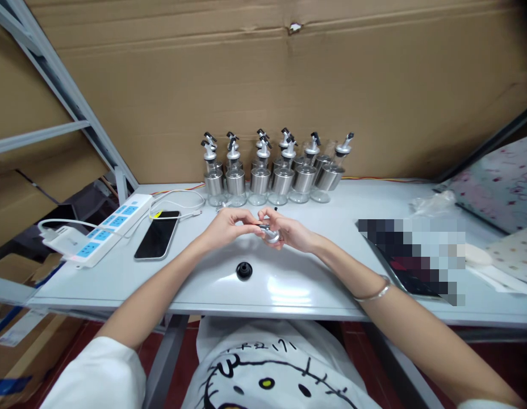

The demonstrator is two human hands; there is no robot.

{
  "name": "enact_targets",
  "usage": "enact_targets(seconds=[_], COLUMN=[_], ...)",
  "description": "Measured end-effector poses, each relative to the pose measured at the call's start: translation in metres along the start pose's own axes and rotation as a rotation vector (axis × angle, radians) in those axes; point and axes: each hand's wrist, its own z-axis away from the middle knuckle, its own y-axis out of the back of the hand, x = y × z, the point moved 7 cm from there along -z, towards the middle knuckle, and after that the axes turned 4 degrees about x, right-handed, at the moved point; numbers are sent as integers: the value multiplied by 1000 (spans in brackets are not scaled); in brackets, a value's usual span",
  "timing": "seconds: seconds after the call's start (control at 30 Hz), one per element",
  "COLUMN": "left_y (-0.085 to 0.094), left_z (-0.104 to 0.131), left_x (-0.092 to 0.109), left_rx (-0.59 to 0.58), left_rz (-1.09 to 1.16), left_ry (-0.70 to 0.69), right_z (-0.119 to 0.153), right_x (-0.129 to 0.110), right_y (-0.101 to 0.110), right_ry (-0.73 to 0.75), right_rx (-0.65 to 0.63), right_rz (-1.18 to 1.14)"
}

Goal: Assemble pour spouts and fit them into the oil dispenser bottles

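Note:
My right hand [289, 230] is wrapped round a silver pourer top [271, 235] above the middle of the table. From the left, my left hand [234, 225] pinches a small black piece [262, 226] at that top, and the fingertips of both hands nearly meet. Below them on the table lies a round black stopper [244, 271]. Behind my hands stand two rows of glass bottles with steel sleeves [260, 180], most with silver and black pourer tops.
A white power strip [114, 230] with a plugged-in charger and cable lies left, beside a black phone [157, 235]. At the right are a partly pixelated dark flat object [400, 261] and crumpled plastic [434, 203]. Cardboard [289, 85] stands behind the table [195, 292].

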Motion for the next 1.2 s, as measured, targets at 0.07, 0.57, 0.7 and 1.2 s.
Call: enact_targets(seconds=[0.07, 0.57, 0.7, 1.2], left_y=[3, 10, 9, 6], left_z=[-1, -1, -1, 4], left_x=[1, 0, -1, 7], left_rx=[22, 162, 153, 196], left_rz=[-28, -141, -192, -305], left_ry=[3, -19, -37, -338], right_z=[1, 1, 1, -5], right_x=[-4, -18, -19, -11], right_y=[-1, 13, 16, 20], right_ry=[19, 187, 242, 98], right_rx=[1, 194, 279, 263], right_rz=[-7, 78, 167, 338])
